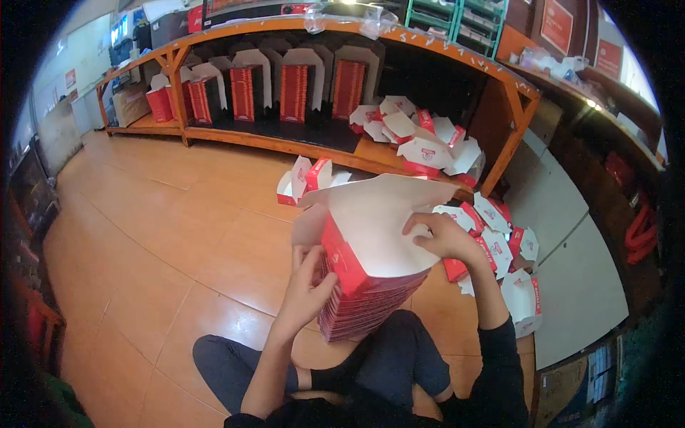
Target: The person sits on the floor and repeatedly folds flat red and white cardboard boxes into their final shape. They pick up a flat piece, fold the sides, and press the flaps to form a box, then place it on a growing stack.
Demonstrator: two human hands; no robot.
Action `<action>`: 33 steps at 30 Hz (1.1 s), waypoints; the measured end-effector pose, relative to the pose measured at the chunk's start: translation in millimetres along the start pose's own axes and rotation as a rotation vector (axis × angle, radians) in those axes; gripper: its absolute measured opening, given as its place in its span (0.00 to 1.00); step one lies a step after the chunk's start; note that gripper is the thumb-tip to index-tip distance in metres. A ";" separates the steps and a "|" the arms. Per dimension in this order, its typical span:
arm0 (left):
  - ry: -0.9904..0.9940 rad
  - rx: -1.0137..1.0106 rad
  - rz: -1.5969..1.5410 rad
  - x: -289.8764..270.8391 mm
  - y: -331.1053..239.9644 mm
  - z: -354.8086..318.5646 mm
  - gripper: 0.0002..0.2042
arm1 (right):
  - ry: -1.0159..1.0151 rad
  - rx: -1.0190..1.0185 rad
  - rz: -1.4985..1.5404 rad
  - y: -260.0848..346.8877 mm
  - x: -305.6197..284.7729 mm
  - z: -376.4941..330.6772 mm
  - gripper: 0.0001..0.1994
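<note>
A tall stack of nested red-and-white folding food cartons (371, 307) stands on the floor before my crossed legs. The top carton (378, 228) has its white inside facing up, with flaps spread wide. My left hand (307, 289) is at the stack's left side, fingers behind the carton's side flap and thumb near its red front panel. With curled fingers, my right hand (446, 239) grips the top carton at its right white side. The fingertips of the right hand are partly hidden by the hand itself.
A low orange wooden shelf (271, 146) at the back holds several upright carton stacks (294, 93) and a heap of loose cartons (421, 139). More loose cartons lie on the floor at right (492, 246) and beyond the stack (303, 178). White panels (581, 285) stand at the right.
</note>
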State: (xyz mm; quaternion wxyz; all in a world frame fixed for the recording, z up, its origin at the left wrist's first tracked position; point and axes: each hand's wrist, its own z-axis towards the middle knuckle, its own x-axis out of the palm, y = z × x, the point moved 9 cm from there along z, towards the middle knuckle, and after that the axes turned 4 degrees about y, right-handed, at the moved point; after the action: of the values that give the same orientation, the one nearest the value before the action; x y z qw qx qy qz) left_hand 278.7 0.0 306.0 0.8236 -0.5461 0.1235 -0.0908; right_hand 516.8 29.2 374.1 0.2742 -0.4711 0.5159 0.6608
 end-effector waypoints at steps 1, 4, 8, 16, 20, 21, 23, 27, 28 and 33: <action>0.003 0.000 0.025 -0.3 -0.7 -0.1 0.19 | -0.005 0.011 -0.038 -3.5 0.7 0.2 0.13; 0.002 0.009 0.147 -1.9 -6.4 -2.6 0.15 | -0.010 0.080 -0.148 -9.3 2.7 -3.8 0.12; -0.074 0.018 0.314 -5.3 -19.0 -6.5 0.16 | -0.173 0.052 -0.559 31.4 -8.1 -14.3 0.11; -0.107 -0.196 0.409 -8.7 -28.0 -20.8 0.22 | -0.148 0.070 -0.209 146.8 19.4 3.2 0.16; -0.139 -0.199 0.523 -13.6 -35.3 -25.0 0.28 | -0.175 0.006 -0.443 168.6 27.2 19.4 0.14; -0.160 -0.183 0.576 -14.0 -38.6 -25.9 0.29 | -0.183 -0.007 -0.469 169.0 27.6 19.2 0.14; -0.162 -0.165 0.585 -11.7 -40.9 -27.0 0.31 | -0.159 -0.014 -0.515 166.9 31.2 20.6 0.13; -0.180 -0.157 0.647 -12.1 -44.1 -29.3 0.32 | -0.100 -0.020 -0.564 168.0 39.6 27.5 0.12; -0.167 -0.174 0.633 -12.6 -42.1 -29.5 0.32 | -0.098 -0.028 -0.571 170.2 40.4 29.2 0.12; -0.141 -0.180 0.613 -13.9 -42.2 -32.1 0.35 | -0.148 -0.032 -0.563 177.7 40.0 30.1 0.10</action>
State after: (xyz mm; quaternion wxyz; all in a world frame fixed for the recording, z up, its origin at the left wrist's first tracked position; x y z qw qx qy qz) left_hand 255.1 -40.5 334.4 0.7676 -0.5589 0.2324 0.2105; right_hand 339.5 -3.8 413.9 0.4763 -0.5504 0.3331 0.5993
